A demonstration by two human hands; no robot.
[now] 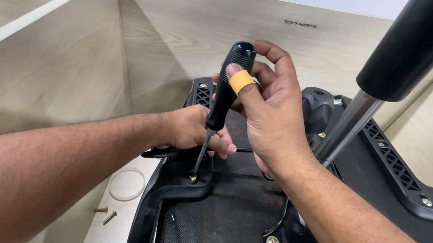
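Observation:
An upturned office chair seat point(219, 240), black with a mesh underside, lies on the desk. My right hand point(265, 112), with a tan bandage on the thumb, grips the black handle of a screwdriver point(226, 90) held nearly upright. Its tip sits on a brass screw point(192, 178) in the black armrest bracket point(182, 183). My left hand point(194, 129) rests on the bracket and pinches the screwdriver's shaft low down. The chair's gas cylinder point(380, 85) rises at the right from a metal mechanism plate point(281, 240).
Light wooden partitions point(60, 64) wall the desk on the left, back and right. A round translucent lid point(127, 184) and two loose screws point(105, 214) lie on the desk left of the seat. A black knob point(317, 106) stands behind my right hand.

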